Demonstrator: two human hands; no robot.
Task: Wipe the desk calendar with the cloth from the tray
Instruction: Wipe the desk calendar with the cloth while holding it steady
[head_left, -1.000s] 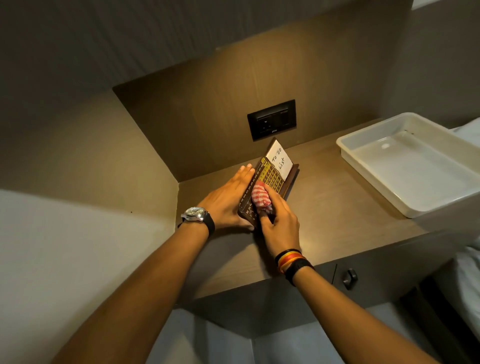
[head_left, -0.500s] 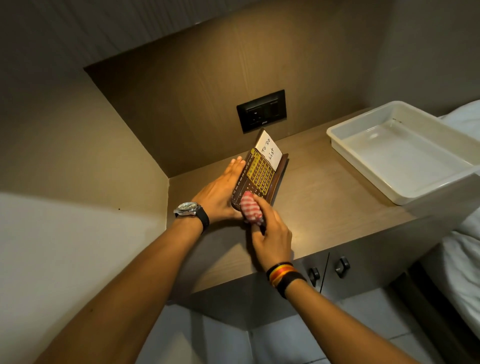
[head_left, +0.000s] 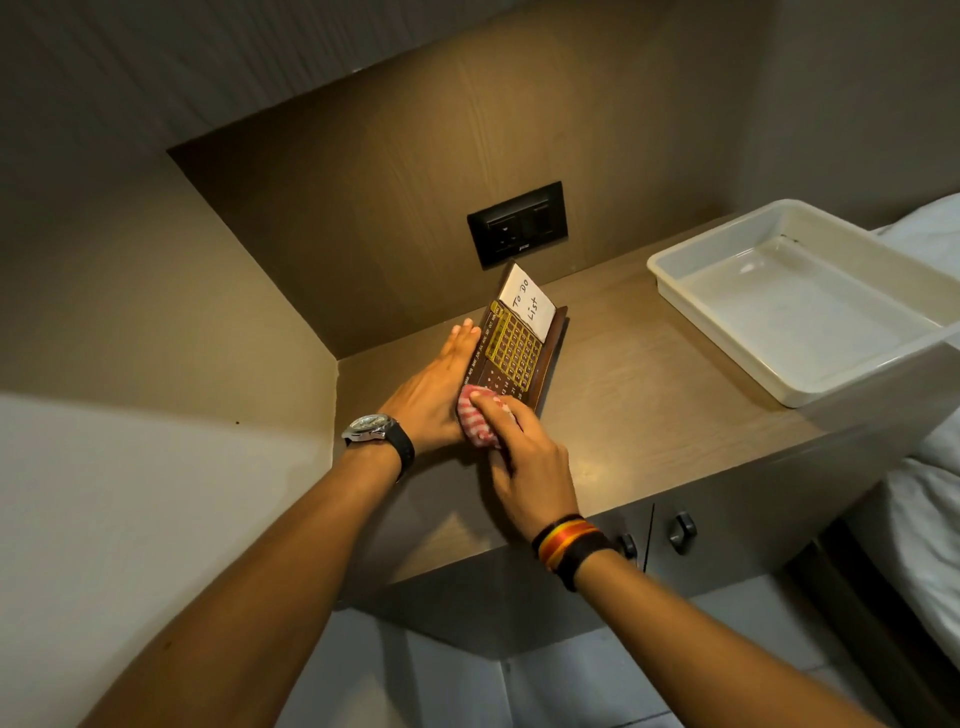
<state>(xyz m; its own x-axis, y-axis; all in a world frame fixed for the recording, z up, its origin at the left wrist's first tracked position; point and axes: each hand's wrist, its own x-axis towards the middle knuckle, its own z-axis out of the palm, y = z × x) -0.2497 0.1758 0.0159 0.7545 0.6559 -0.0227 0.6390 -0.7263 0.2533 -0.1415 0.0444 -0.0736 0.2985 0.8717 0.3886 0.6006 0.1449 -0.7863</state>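
Observation:
The dark wooden desk calendar with a gold date grid and a white "To Do List" note stands tilted on the wooden counter. My left hand, fingers flat, presses against its left side and steadies it. My right hand is shut on the bunched red-and-white checked cloth and holds it against the calendar's near lower corner. The cloth and my fingers hide that corner.
A white plastic tray sits at the counter's right end, overhanging slightly. A black wall socket is behind the calendar. Cabinet doors with dark handles lie below the counter. White bedding is at the far right.
My right hand has drawn the cloth down the calendar's face from the gold grid to the near lower corner. My left hand has stayed against the calendar's side.

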